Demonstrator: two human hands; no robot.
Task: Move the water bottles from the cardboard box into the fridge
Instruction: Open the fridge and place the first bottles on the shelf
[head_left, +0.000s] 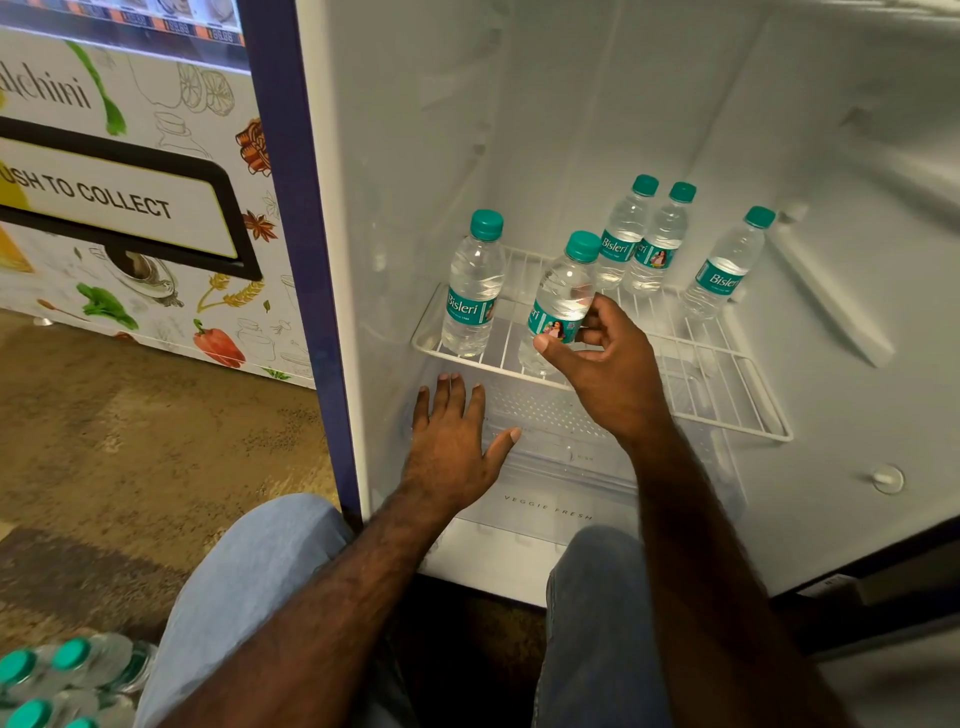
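White fridge interior (597, 130) open before me, 5 water bottles on its wire shelf (727, 395).

Kneeling at the fridge, my right hand (602, 374) pinches the front bottle (561, 296) between thumb and fingers, standing at the shelf's front edge. My left hand (452, 441) rests flat, fingers straight, on the clear crisper cover (550, 415) under the shelf. Another bottle (472, 291) stands at the shelf's left; 3 bottles (654, 244) stand toward its back. More bottles (67, 675) lie outside the fridge, beside my left knee.

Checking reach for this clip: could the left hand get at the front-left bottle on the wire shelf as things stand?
Probably yes. The left hand lies open and flat just below the wire shelf, the front-left bottle stands above its fingertips, and nothing lies between them.
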